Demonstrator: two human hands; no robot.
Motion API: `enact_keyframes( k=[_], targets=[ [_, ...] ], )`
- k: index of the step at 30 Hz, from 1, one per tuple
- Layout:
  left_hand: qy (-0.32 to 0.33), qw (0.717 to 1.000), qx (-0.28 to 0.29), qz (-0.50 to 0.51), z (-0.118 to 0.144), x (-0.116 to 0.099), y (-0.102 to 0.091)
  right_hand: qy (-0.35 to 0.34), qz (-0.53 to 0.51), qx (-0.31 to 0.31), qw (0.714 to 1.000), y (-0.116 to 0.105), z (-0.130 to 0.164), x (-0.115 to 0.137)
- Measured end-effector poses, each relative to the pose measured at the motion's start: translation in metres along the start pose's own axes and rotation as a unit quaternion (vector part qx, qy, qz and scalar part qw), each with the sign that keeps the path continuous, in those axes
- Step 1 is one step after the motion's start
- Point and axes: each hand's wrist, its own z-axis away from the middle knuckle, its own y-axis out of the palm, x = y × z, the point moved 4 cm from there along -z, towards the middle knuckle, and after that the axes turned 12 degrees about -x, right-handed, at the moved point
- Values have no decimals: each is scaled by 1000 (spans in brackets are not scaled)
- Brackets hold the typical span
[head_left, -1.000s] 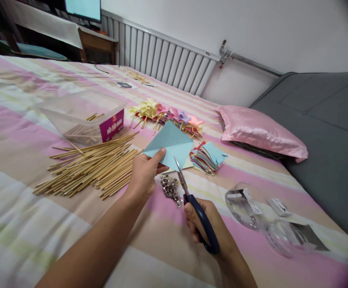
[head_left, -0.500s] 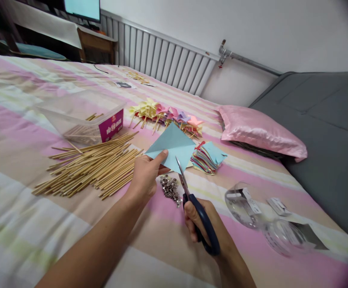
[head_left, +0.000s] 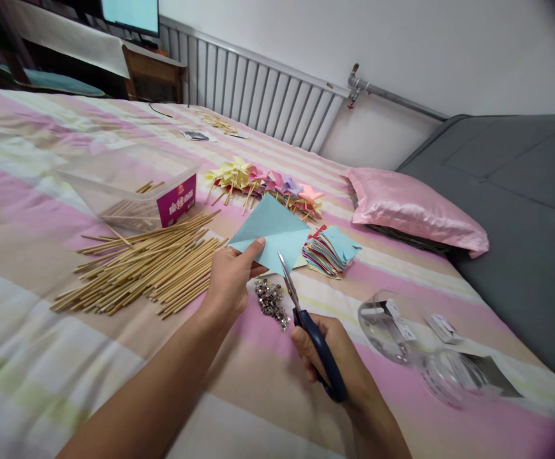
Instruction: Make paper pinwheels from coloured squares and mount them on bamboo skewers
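Striped bed [head_left: 43, 357] beneath us: our left hand [head_left: 229, 280] pinches the blue paper [head_left: 272, 233], right hand [head_left: 335, 363] closed around the scissors [head_left: 306, 319]. We'd best keep the sheet taut just above the blades, cutting straight along its crease.

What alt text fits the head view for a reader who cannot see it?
The left hand holds a light blue paper square while the right hand works blue-handled scissors at its lower edge. Wooden sticks, metal pins and paper pinwheels lie on a striped bedspread.
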Motion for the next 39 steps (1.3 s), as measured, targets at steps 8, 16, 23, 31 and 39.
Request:
enact_keyframes(
  k=[8, 16, 23, 31, 39],
  targets=[
    [-15, 998, -31, 51, -2, 3, -1, -93, -109, -59, 988, -12, 0, 12],
    [-133, 987, 84, -13, 46, 45, 19, -101, -270, -244, 926, -14, -4, 13],
    [-147, 973, 157, -78, 41, 47, 18, -125, -329, -285, 891, -40, -7, 9],
    [-94, 950, 232, -189, 27, 36, 16, -98, -302, -228, 920, -54, -8, 7],
    [-153, 922, 287, -210, 27, 40, 14, -136, -303, -313, 890, -67, -16, 1]
  ],
)
